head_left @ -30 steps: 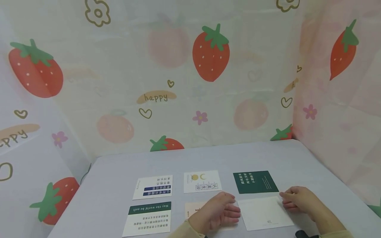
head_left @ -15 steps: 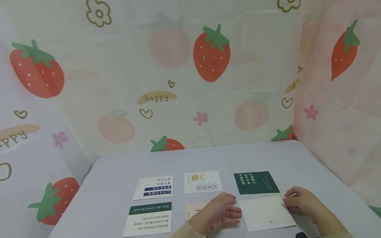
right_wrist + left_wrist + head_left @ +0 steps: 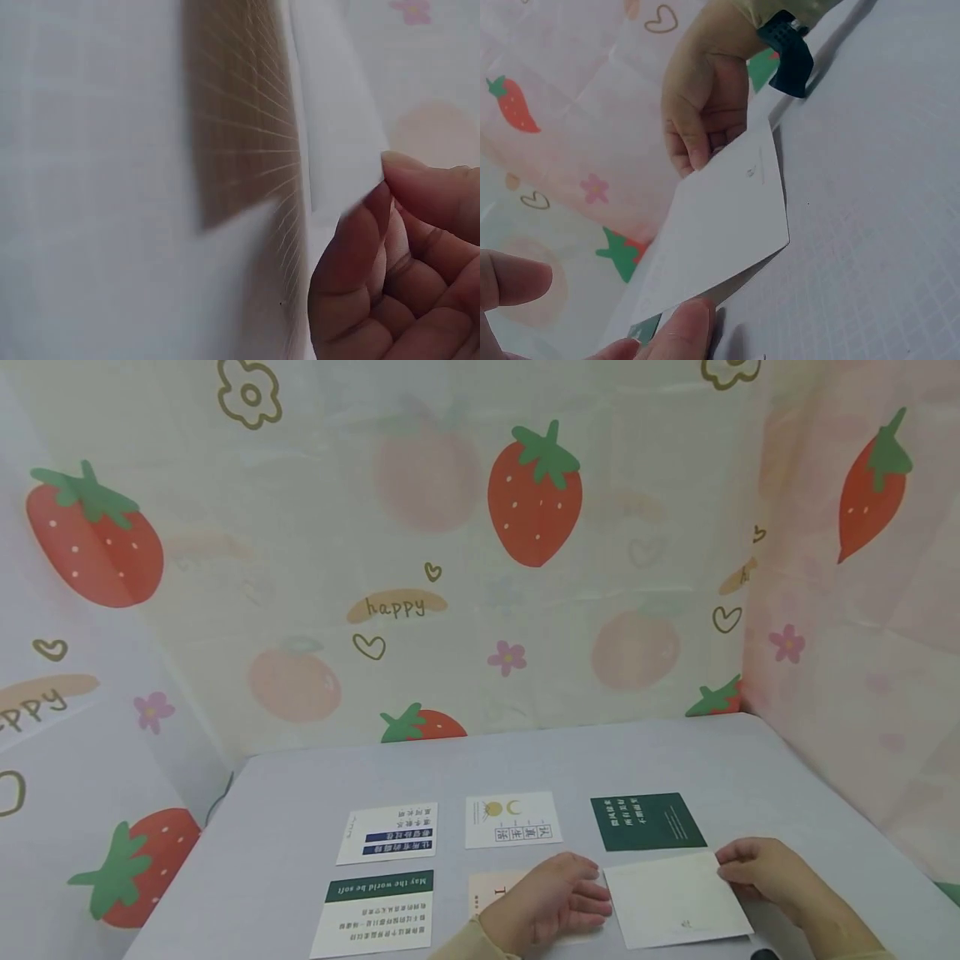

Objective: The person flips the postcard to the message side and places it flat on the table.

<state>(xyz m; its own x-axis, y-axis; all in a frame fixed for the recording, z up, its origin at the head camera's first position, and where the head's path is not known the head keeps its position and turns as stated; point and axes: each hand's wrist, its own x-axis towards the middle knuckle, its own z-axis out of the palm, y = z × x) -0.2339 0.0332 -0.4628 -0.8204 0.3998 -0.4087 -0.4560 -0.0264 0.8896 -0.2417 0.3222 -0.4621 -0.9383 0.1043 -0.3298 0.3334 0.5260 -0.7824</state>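
A blank white card (image 3: 675, 902) with a small mark near its front edge is at the front right. My right hand (image 3: 765, 872) pinches this card by its right edge between thumb and index finger, as the right wrist view of the hand (image 3: 405, 262) shows. In the left wrist view the card (image 3: 720, 217) is tilted, its near edge raised over a shadow. My left hand (image 3: 551, 897) is relaxed, fingers loosely extended beside the card's left edge. It covers much of a peach card (image 3: 483, 889) beneath it.
A dark green card (image 3: 648, 822) lies just behind the white one. Further left are a sun-and-moon card (image 3: 513, 818), a blue-striped card (image 3: 390, 833) and a green-banded card (image 3: 375, 914). Strawberry-printed cloth walls (image 3: 420, 652) enclose the pale table (image 3: 300, 777) at back and sides.
My right hand has closed in on the white card's right edge, and the card has shifted slightly right and toward me. My left hand stays almost in place.
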